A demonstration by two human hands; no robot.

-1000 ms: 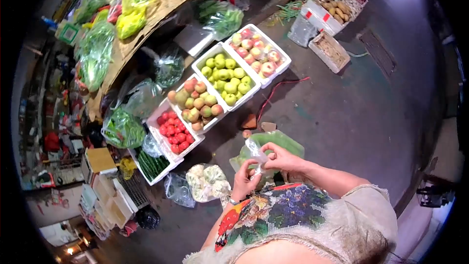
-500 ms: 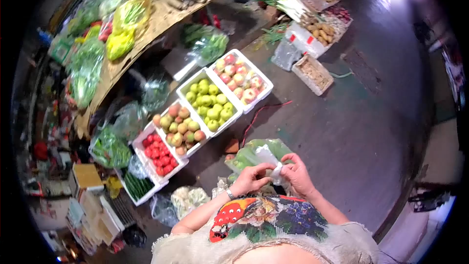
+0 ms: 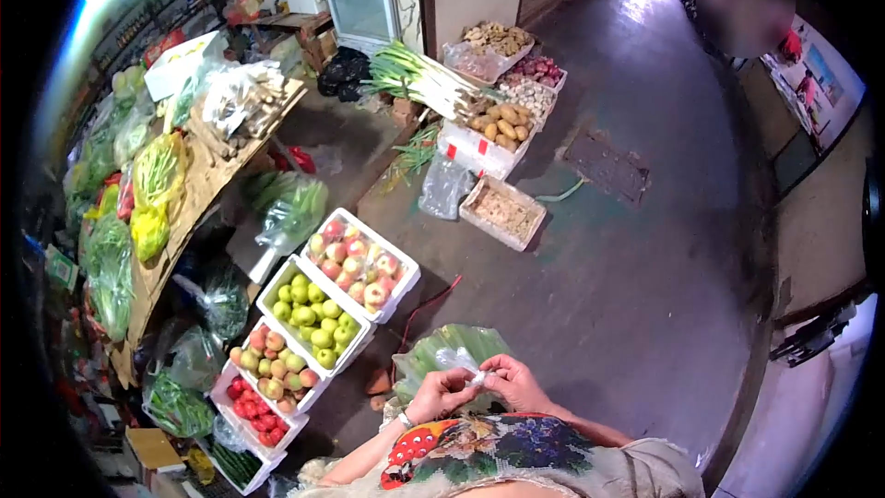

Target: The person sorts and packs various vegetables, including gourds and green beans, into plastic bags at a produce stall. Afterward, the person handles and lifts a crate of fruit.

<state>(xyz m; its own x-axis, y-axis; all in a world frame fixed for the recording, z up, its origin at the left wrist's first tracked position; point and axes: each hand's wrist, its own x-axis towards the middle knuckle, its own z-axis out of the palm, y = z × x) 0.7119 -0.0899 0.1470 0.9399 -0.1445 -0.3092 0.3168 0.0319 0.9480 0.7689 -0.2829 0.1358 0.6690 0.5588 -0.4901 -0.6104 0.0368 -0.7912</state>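
Observation:
My left hand (image 3: pixel 442 394) and my right hand (image 3: pixel 519 384) meet in front of my chest. Both have their fingers pinched on the gathered white, translucent top of a plastic bag (image 3: pixel 479 378). Just beyond my fingers, large green vegetables (image 3: pixel 473 345) show through clear plastic; their exact kind is hard to tell. Whether that plastic is the same bag as the top I pinch is partly hidden by my hands. A band sits on my left wrist.
White foam boxes hold red-and-yellow apples (image 3: pixel 355 263), green fruit (image 3: pixel 315 318), brownish-red fruit (image 3: pixel 273 369) and tomatoes (image 3: pixel 258 413). Leeks (image 3: pixel 429 83) and potatoes (image 3: pixel 501 124) stand further off. A vegetable-laden table (image 3: pixel 217 186) runs along the left. A blurred person (image 3: pixel 745 5) is at upper right.
My view has tilted up, so the walkway and a fridge show more and the fruit boxes sit lower left. Both hands keep pinching the plastic bag's top, with fingers slightly shifted.

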